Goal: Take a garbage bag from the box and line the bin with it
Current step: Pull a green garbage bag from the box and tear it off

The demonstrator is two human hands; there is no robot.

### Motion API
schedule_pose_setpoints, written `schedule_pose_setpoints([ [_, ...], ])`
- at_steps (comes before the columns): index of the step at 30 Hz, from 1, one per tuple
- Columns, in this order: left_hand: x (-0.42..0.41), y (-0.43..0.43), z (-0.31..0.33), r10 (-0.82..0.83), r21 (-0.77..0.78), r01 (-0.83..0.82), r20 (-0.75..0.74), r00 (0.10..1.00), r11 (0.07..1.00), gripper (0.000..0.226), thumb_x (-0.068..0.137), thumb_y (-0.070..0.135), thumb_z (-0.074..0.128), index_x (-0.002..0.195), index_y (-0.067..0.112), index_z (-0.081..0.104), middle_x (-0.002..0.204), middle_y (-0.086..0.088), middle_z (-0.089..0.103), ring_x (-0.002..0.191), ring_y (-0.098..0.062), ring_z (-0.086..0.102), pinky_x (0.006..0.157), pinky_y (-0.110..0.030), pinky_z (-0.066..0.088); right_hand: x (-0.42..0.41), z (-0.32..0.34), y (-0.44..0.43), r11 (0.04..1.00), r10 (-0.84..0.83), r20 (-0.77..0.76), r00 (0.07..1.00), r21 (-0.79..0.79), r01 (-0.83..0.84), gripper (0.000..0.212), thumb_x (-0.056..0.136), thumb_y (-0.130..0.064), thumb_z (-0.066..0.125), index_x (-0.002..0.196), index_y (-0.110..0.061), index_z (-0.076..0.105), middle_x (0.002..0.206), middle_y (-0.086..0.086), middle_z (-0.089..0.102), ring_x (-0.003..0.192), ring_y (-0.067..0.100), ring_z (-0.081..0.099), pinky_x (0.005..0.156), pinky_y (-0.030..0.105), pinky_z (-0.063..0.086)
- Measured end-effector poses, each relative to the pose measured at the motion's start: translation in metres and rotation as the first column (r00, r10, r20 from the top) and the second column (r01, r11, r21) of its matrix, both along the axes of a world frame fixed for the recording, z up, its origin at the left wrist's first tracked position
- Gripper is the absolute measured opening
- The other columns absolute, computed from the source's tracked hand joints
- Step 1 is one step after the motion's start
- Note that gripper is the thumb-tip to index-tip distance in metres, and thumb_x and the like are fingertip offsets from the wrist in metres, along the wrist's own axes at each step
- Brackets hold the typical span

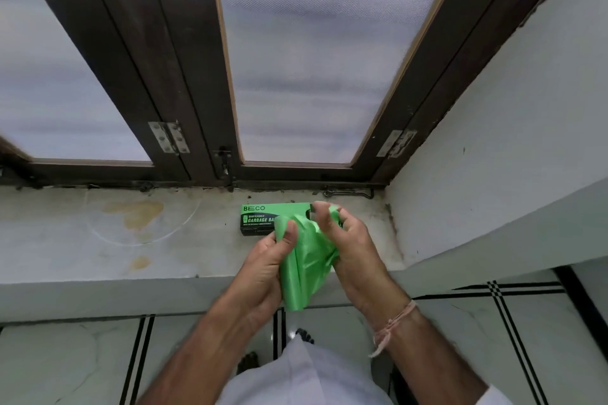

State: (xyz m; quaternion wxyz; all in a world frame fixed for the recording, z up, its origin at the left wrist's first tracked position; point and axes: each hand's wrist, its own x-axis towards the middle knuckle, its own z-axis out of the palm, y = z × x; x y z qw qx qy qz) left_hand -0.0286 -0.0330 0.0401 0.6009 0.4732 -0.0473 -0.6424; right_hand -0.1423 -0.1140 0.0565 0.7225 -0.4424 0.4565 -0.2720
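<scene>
Hands at lower centre of the frame, both gripping one item. Left hand is pinching the left edge of a green garbage bag, thumb pressing on top of the film. Right hand is clutching the bag's right side, fingers curling around a bunched fold; a pale thread band is circling its wrist. The bag is hanging crumpled between the two hands, its lower end drooping past the front edge of the ledge.

Box, green and black, lettered "BECO" and "GARBAGE", is lying flat on a stained stone sill just behind the hands, its right end partly hidden by bag and fingers.

Window with dark wooden frames and frosted panes is filling the upper frame; white wall is standing at right. Tiled floor with black lines is showing along the bottom. No bin can be seen.
</scene>
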Motion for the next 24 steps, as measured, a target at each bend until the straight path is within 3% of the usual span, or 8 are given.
schedule_pose_setpoints([
  [2,0.007,0.005,0.001,0.000,-0.010,0.000,0.019,1.000,1.000,0.046,0.094,0.032,0.063,0.130,0.003,0.064,0.123,-0.023,0.073,0.111,-0.036,0.073,0.090,-0.045,0.062,0.001,-0.001,0.008,0.985,0.074,-0.144,0.987,-0.147,-0.096,0.046,0.077,-0.039,0.084,0.112,-0.013,0.071,0.106,0.010,0.079,0.097,0.021,0.077,0.083,0.030,0.062],
  [4,0.014,0.009,0.001,0.009,-0.005,-0.009,0.022,1.000,1.000,0.043,0.095,0.030,0.063,0.128,0.001,0.065,0.122,-0.024,0.073,0.111,-0.038,0.072,0.088,-0.045,0.063,0.003,-0.003,0.013,0.976,0.031,-0.191,0.981,-0.204,-0.071,0.027,0.081,-0.025,0.084,0.098,-0.007,0.073,0.098,0.013,0.078,0.083,0.016,0.076,0.074,0.025,0.061],
  [7,0.021,0.014,0.001,0.020,-0.014,-0.020,-0.007,1.000,1.000,0.048,0.097,0.034,0.058,0.131,0.001,0.065,0.125,-0.022,0.072,0.117,-0.037,0.070,0.096,-0.048,0.059,-0.001,-0.006,0.012,0.994,-0.046,-0.119,0.992,-0.105,0.034,0.027,0.091,-0.022,0.075,0.100,0.003,0.070,0.095,0.016,0.077,0.080,0.017,0.071,0.070,0.027,0.060],
  [11,0.033,0.019,0.001,0.002,-0.040,-0.002,0.004,1.000,0.999,0.053,0.095,0.038,0.057,0.135,0.004,0.063,0.130,-0.017,0.071,0.121,-0.031,0.069,0.096,-0.046,0.059,-0.008,-0.005,0.006,0.991,-0.133,-0.069,0.989,0.002,0.133,0.008,0.098,-0.015,0.065,0.092,-0.011,0.069,0.080,-0.002,0.077,0.072,0.012,0.069,0.062,0.025,0.059],
  [15,0.039,0.025,0.001,-0.035,-0.059,0.036,0.014,0.999,0.998,0.051,0.093,0.037,0.058,0.135,0.007,0.063,0.130,-0.015,0.072,0.120,-0.030,0.069,0.094,-0.045,0.060,-0.005,0.000,0.008,0.981,-0.177,-0.009,0.984,0.075,0.177,0.021,0.105,-0.012,0.052,0.104,-0.014,0.073,0.097,0.005,0.078,0.075,0.016,0.073,0.062,0.030,0.062],
  [19,0.040,0.031,0.002,-0.096,-0.081,0.100,0.053,0.994,0.992,0.044,0.097,0.032,0.056,0.135,0.010,0.062,0.130,-0.014,0.072,0.120,-0.031,0.069,0.093,-0.043,0.061,0.000,0.008,0.017,0.998,-0.012,-0.028,1.000,0.061,0.014,0.047,0.095,-0.053,0.059,0.113,-0.013,0.075,0.109,0.002,0.080,0.095,0.020,0.078,0.079,0.037,0.064],
  [22,0.038,0.033,0.002,-0.095,-0.100,0.102,0.072,0.993,0.990,0.044,0.098,0.029,0.055,0.137,0.010,0.061,0.131,-0.016,0.071,0.121,-0.033,0.068,0.099,-0.047,0.057,0.006,0.012,0.029,0.994,0.064,-0.155,0.986,-0.074,-0.076,0.031,0.088,-0.034,0.077,0.100,-0.005,0.074,0.083,-0.009,0.080,0.074,0.004,0.075,0.059,0.019,0.058],
  [24,0.038,0.033,0.003,-0.084,-0.097,0.090,0.066,0.994,0.991,0.047,0.098,0.033,0.055,0.138,0.008,0.060,0.131,-0.017,0.071,0.122,-0.034,0.067,0.099,-0.047,0.057,0.008,0.009,0.032,0.998,0.018,-0.154,0.988,-0.063,-0.028,0.034,0.088,-0.029,0.078,0.100,0.002,0.070,0.085,0.004,0.080,0.072,0.014,0.075,0.059,0.026,0.059],
])
